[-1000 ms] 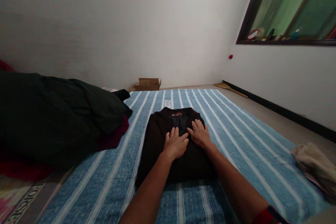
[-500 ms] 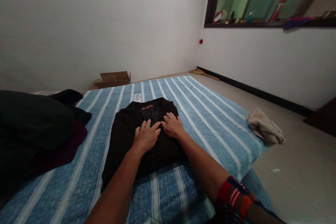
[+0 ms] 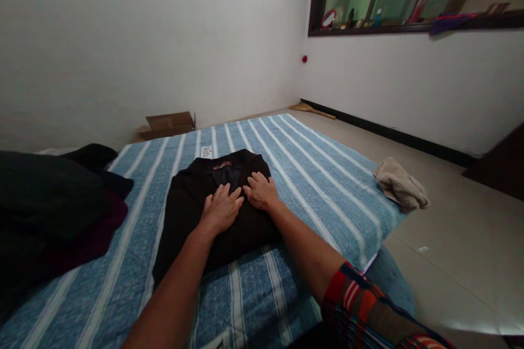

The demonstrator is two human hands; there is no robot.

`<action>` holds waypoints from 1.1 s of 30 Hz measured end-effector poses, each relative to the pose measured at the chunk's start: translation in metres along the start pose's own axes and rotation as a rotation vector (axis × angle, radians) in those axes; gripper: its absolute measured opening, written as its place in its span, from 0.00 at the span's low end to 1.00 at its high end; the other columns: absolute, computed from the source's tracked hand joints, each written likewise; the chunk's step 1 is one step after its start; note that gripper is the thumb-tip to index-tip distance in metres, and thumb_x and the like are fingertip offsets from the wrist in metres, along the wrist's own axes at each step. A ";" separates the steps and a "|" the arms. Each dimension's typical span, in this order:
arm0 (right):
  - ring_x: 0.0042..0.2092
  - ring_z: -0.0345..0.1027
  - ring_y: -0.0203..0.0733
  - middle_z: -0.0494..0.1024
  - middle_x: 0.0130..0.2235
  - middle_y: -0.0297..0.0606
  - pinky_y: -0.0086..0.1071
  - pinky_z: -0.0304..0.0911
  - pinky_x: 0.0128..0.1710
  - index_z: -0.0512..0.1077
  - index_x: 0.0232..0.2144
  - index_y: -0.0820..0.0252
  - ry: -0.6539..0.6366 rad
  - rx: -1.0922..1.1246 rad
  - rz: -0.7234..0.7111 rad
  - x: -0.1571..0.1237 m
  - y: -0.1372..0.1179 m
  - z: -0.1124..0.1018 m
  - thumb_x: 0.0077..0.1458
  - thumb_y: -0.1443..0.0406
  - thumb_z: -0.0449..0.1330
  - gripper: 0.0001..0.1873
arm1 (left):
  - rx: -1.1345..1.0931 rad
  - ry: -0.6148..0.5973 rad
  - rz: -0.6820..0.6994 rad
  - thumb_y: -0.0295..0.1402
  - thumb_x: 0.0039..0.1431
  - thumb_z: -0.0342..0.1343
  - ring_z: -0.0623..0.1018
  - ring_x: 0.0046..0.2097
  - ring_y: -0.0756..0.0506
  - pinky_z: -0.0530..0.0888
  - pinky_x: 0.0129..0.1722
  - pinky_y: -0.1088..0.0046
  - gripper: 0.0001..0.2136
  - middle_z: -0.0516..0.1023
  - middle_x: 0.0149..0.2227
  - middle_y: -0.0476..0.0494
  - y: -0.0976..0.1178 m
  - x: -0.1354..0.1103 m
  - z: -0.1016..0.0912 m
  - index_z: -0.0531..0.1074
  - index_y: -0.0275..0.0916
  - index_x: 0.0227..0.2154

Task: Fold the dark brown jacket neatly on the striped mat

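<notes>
A black jacket lies folded on a bed with a blue and white striped cover. Its collar, with a small label inside, points away from me. My left hand rests flat on the front of the jacket, fingers spread. Just right of it, my right hand lies on the jacket's right side near the lapel, fingers also stretched out. The two hands almost meet at the fingertips. Neither one grips the cloth.
Dark green and maroon clothes are heaped on the left of the bed. A beige cloth hangs at the right edge. Beyond the far edge stands an open cardboard box; a broom lies on the floor by the wall.
The view has shifted slightly, so everything sits a little further left. Both hands stay on the jacket in nearly the same place, and the jacket keeps its shape.
</notes>
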State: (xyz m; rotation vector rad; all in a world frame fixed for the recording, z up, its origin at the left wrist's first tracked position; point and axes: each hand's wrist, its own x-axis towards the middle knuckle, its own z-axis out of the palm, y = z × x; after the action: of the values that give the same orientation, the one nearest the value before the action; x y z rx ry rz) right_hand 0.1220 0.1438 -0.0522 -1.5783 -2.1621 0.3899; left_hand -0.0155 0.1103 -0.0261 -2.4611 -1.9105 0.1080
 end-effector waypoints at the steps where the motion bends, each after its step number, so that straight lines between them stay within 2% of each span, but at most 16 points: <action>1: 0.63 0.41 0.46 0.55 0.62 0.42 0.51 0.39 0.58 0.62 0.52 0.59 0.001 0.002 -0.001 0.000 0.000 0.000 0.62 0.57 0.43 0.20 | 0.009 -0.004 0.010 0.36 0.63 0.38 0.52 0.63 0.37 0.55 0.56 0.52 0.19 0.58 0.61 0.39 0.000 0.000 0.000 0.63 0.45 0.55; 22: 0.63 0.43 0.44 0.56 0.62 0.40 0.48 0.41 0.58 0.63 0.52 0.57 0.035 -0.008 0.020 -0.004 -0.001 0.004 0.62 0.58 0.44 0.20 | -0.040 0.030 -0.025 0.39 0.63 0.37 0.53 0.63 0.37 0.55 0.56 0.53 0.20 0.57 0.62 0.38 -0.001 -0.004 0.004 0.62 0.46 0.56; 27: 0.63 0.44 0.44 0.57 0.61 0.41 0.47 0.41 0.58 0.63 0.53 0.57 0.044 -0.020 0.025 -0.005 0.001 0.011 0.61 0.58 0.45 0.20 | -0.076 0.090 -0.027 0.39 0.63 0.39 0.55 0.63 0.38 0.55 0.56 0.53 0.19 0.58 0.61 0.41 0.001 -0.011 0.007 0.65 0.48 0.53; 33: 0.62 0.45 0.44 0.57 0.61 0.41 0.45 0.41 0.59 0.64 0.52 0.57 0.054 -0.031 0.019 -0.007 0.003 0.017 0.61 0.59 0.45 0.20 | -0.120 0.125 0.033 0.37 0.63 0.40 0.53 0.63 0.40 0.56 0.57 0.52 0.18 0.58 0.62 0.48 0.004 -0.017 0.005 0.64 0.47 0.53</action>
State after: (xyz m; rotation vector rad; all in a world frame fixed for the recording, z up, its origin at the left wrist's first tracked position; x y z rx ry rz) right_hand 0.1179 0.1381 -0.0693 -1.6084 -2.1242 0.3169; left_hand -0.0164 0.0930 -0.0310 -2.5074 -1.8775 -0.1614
